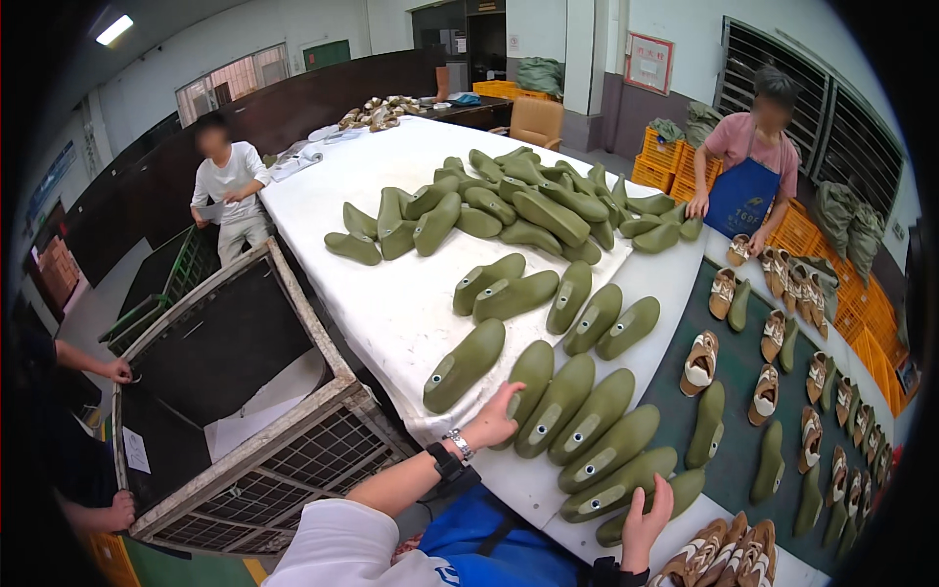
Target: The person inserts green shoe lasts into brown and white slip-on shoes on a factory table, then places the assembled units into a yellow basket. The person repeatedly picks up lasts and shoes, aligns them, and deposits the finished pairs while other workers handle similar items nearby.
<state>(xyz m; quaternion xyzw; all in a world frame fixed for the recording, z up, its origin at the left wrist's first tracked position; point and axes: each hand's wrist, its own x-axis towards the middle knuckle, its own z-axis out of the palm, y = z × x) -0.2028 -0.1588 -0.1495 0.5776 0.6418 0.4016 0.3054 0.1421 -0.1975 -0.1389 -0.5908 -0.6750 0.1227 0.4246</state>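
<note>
Green shoe lasts stand side by side in a row at the near edge of the white table. My left hand [491, 419] is closed around the near end of the leftmost shoe last [533, 370] in this row; part of that end is hidden by the fingers. Four-fingered detail is too small to make out fully. My right hand [646, 523] is open at the row's right end, thumb and fingers apart, beside the last shoe lasts [631, 479]. Whether it touches them I cannot tell. Another shoe last [465, 367] lies just beyond my left hand.
A heap of green lasts [548, 210] covers the table's far middle. To the right, a dark green belt [675, 391] carries brown-and-white shoes [699, 362] and lasts. A metal-framed cart [264, 460] stands left, held by a person's hands. Two other people stand beyond.
</note>
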